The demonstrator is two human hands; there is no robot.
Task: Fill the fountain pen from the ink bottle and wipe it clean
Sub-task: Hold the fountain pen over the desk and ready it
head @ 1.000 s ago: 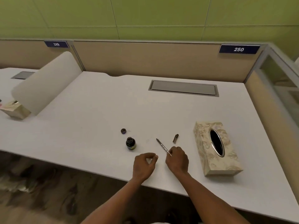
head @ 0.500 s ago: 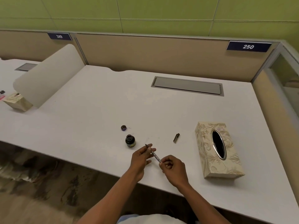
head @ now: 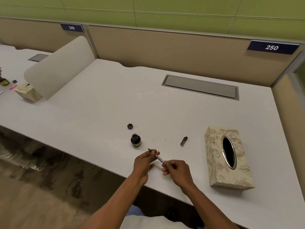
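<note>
The fountain pen is held between both hands just above the white desk near its front edge, nib pointing up-left. My left hand pinches the nib end. My right hand grips the back end of the barrel. The open ink bottle stands a little beyond my left hand. Its cap lies further back. The pen's dark cap lies on the desk to the right of the bottle.
A patterned tissue box sits to the right of my hands. A grey cable hatch is set into the desk at the back. A curved divider and another tissue box stand at the left.
My right hand lifted the pen off the desk and brought it toward me. My left hand came up and took the nib end, so both hands now hold it.
</note>
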